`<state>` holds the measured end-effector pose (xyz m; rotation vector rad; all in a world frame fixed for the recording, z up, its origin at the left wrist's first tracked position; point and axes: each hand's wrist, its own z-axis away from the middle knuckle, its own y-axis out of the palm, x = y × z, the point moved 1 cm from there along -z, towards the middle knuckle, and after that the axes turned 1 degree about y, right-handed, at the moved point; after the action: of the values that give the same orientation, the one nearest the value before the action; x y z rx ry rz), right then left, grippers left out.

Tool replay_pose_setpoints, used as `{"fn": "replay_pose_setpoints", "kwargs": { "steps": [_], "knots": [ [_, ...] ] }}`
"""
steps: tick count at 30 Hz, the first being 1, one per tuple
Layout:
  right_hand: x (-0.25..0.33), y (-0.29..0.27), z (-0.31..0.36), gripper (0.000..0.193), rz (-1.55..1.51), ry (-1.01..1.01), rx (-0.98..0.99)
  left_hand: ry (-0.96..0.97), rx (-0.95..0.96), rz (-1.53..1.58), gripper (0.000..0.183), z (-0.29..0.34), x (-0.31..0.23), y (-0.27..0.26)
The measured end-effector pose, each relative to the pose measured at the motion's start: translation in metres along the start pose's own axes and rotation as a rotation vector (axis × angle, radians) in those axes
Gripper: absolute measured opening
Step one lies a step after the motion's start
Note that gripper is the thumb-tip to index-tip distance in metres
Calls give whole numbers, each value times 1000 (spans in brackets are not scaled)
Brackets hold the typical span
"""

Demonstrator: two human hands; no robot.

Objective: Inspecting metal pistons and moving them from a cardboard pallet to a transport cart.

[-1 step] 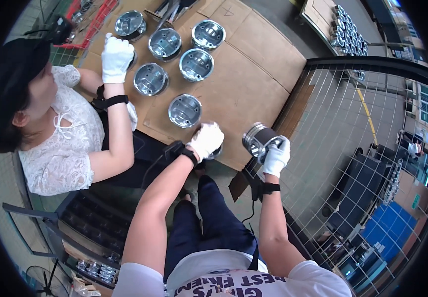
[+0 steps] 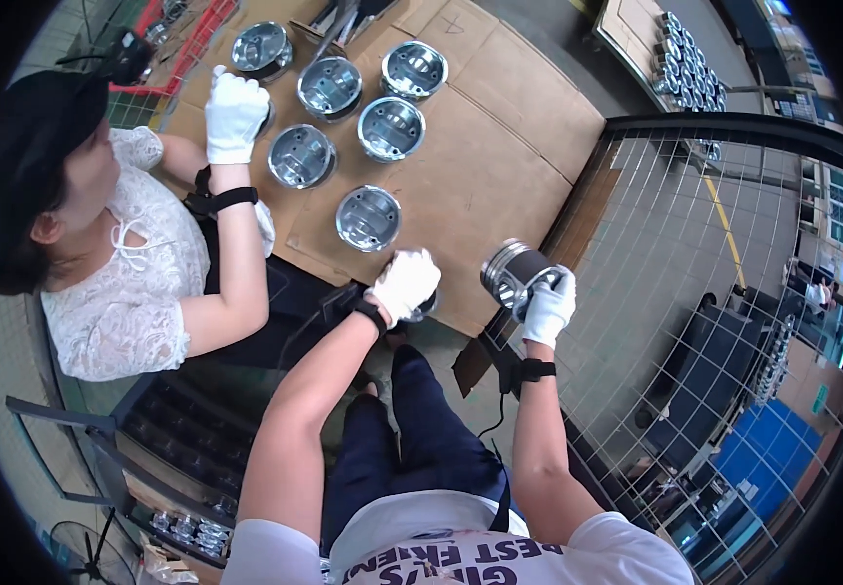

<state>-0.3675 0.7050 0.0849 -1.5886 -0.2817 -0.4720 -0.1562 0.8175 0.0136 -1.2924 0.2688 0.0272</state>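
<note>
My right hand (image 2: 549, 312), in a white glove, grips a piston (image 2: 519, 273) with a dark skirt and bright ring grooves. The piston is tilted in the air just past the cardboard's right edge. At the near edge of the cardboard, my gloved left hand (image 2: 406, 284) has its fingers curled over another piston (image 2: 426, 306), mostly hidden under the hand. Closest beyond it, a silver piston (image 2: 369, 218) rests with its hollow side up. Several more pistons, among them one piston (image 2: 391, 129) and another piston (image 2: 302, 156), stand farther back, hollow side up.
A co-worker's gloved hand (image 2: 236, 115) is at the table's left, beside a piston (image 2: 262, 51). Brown cardboard (image 2: 480, 185) covers the table. A wire-mesh fence (image 2: 675, 253) runs along the right. A black chair (image 2: 182, 429) stands lower left.
My left hand has shifted slightly nearer to me and looks sharper. My right hand keeps the piston in nearly the same place. The whole view has drifted slightly.
</note>
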Motion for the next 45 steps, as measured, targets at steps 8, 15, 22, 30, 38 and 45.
{"fn": "replay_pose_setpoints", "kwargs": {
  "steps": [8,15,22,30,38,45],
  "knots": [
    [68,28,-4,28,-243,-278,466,-243,-15,369,11,168,-36,-49],
    [153,96,48,32,43,-499,1001,-818,-147,633,28,311,-84,-102],
    [165,141,80,27,133,-663,1134,-1325,-418,701,31,395,-146,-138],
    [172,173,76,30,345,-895,1191,-1857,-729,821,30,440,-207,-138],
    [171,123,84,35,352,-873,1280,-1990,-1164,1066,31,473,-259,-146],
    [158,20,147,37,384,-1264,1266,-2135,-1217,969,26,512,-302,-134]
  ]
}}
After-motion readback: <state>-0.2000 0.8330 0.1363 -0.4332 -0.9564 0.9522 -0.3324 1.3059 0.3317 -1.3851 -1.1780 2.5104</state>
